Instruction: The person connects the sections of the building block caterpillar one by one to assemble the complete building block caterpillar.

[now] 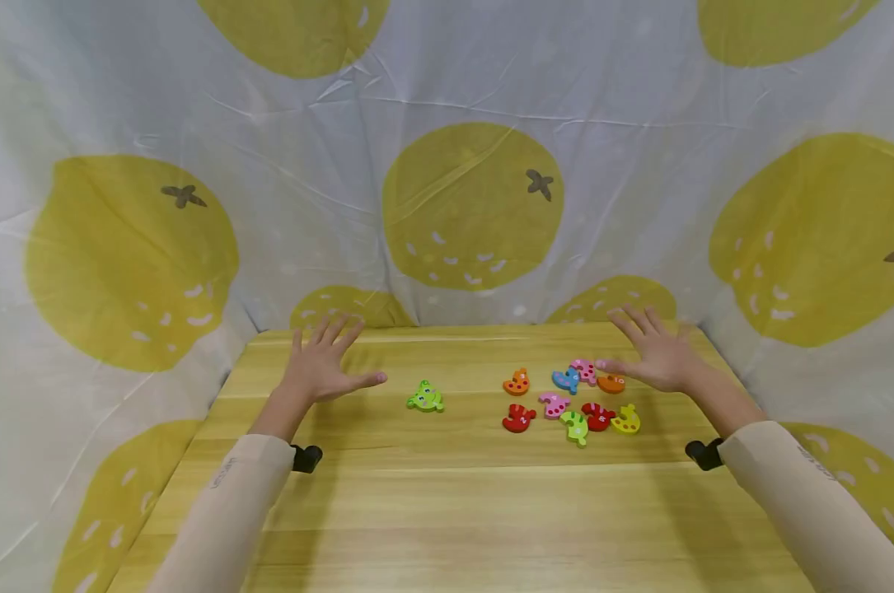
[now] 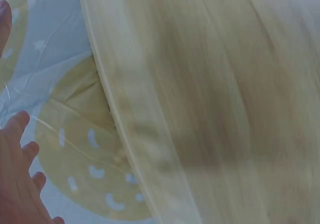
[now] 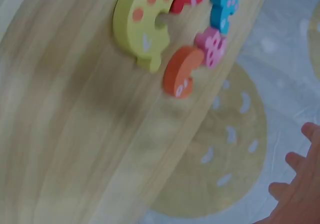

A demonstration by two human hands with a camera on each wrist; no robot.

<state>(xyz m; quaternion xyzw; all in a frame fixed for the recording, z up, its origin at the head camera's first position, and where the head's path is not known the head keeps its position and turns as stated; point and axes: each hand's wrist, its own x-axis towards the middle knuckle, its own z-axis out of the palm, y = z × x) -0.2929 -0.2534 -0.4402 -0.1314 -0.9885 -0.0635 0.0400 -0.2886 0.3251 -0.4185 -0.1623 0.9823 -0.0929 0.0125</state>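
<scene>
My left hand hangs over the left part of the table with its fingers spread and holds nothing. To its right lies a green puzzle piece with an animal face. My right hand, fingers also spread, is over the right side, its thumb overlapping the group of curved, numbered puzzle pieces in the head view. Among these are an orange piece marked 10, a yellow piece, a blue piece, a pink piece, a light green piece and a red piece marked 2.
The pieces lie on a wooden table. A pale cloth with yellow lemon prints hangs behind it and along both sides. Black wrist mounts sit at the cuffs of both sleeves.
</scene>
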